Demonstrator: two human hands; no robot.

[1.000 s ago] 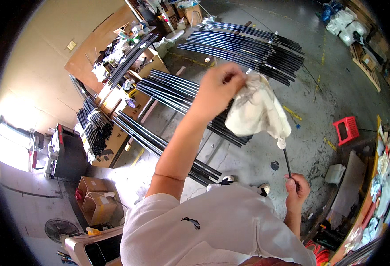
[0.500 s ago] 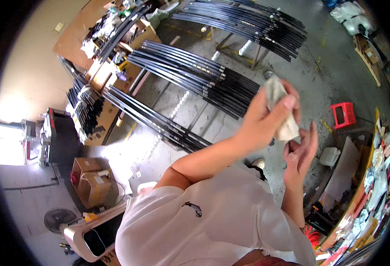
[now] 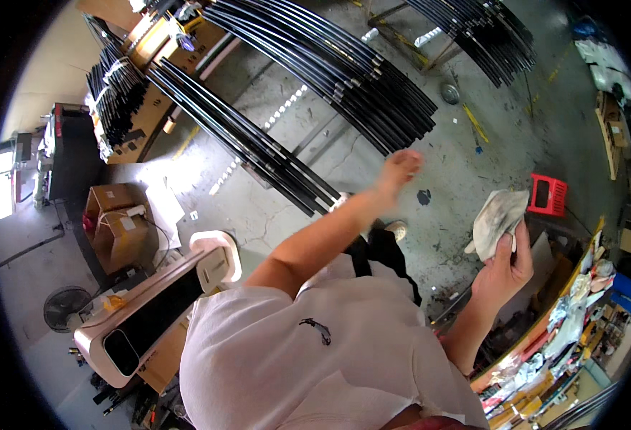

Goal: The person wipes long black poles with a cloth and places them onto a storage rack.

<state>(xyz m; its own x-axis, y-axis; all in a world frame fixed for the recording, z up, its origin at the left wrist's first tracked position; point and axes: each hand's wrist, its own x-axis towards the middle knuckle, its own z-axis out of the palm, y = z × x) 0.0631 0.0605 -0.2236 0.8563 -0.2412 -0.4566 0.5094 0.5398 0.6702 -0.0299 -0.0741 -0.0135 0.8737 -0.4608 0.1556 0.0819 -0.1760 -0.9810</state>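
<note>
In my right hand is a crumpled off-white cloth with grey stains, pinched between thumb and fingers and raised at the right. My left hand is stretched forward near the lower right ends of a row of long black tubes. Motion smears its fingers, so whether they touch a tube cannot be made out. Closer to my left side lies a smaller bundle of black tubes, sloping down toward my left forearm.
Another rack of black tubes stands farther off. A red plastic stool is beyond the cloth. At the right a cluttered bench curves round. To the left are an open cardboard box, a black fan and a pale machine.
The cloth was in my left hand with the right beside it; now my right hand alone holds it, farther right. My left hand has come away toward the tubes. The view has shifted.
</note>
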